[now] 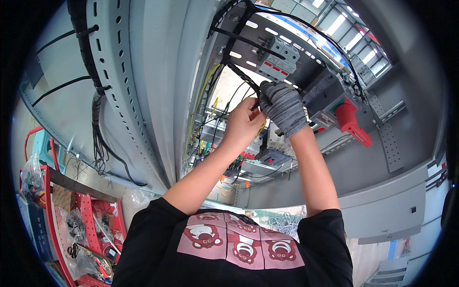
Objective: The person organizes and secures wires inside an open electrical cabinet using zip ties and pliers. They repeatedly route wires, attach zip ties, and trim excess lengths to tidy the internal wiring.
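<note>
Inside an open grey electrical cabinet, a black-wrapped wire bundle point(243, 73) slants down from the upper left to my hands. My bare left hand point(245, 123) pinches it near its lower end, fingertips curled together. Just to the right, my right hand point(285, 108) wears a grey knit glove and is closed on the same bundle, touching the left fingertips. The gloved fingers hide the exact grip. Right above them, a grey breaker block point(279, 61) with red-and-white switches is mounted on a slotted plate point(306, 64).
A red rotary handle point(351, 122) juts out right of the glove. Lower inside the cabinet are terminal parts and loose coloured wires point(215, 138). At left, the door point(165, 71) carries another black harness point(86, 52). A red cart point(52, 220) with bagged parts stands at lower left.
</note>
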Tool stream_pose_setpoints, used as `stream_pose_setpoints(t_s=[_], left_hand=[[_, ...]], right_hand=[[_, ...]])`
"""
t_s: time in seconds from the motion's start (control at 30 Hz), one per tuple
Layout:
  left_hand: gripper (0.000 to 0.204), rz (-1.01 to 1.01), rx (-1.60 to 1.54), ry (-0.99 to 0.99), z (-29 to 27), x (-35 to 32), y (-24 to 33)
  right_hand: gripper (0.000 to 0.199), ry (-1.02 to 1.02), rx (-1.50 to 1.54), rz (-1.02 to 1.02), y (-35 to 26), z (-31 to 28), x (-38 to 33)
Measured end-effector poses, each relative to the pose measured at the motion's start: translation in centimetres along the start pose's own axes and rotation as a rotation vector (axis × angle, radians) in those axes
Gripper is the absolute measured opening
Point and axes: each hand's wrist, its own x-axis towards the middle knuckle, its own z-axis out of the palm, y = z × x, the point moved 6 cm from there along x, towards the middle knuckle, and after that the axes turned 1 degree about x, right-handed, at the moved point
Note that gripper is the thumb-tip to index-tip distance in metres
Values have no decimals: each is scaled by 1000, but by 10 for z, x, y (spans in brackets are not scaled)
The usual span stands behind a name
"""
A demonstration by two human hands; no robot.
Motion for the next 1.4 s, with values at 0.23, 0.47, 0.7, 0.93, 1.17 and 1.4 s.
stream_pose_setpoints(t_s=[0.23,0.47,0.7,0.93,1.17,1.4], left_hand=[[18,-28,-233,52,16,3,-2],[15,-217,-349,11,2,-3,-8],[15,-106,-237,52,-6,-4,2],[7,62,274,10,-27,0,16],[14,186,1312,63,-19,-20,74],[14,440,1381,43,17,-40,87]], right_hand=[[15,36,75,46,4,11,5],[12,387,247,183,21,21,-16],[20,323,840,691,29,45,-59],[25,40,1157,746,16,57,-44],[29,-28,955,632,10,59,-35],[27,-93,979,534,16,59,-33]])
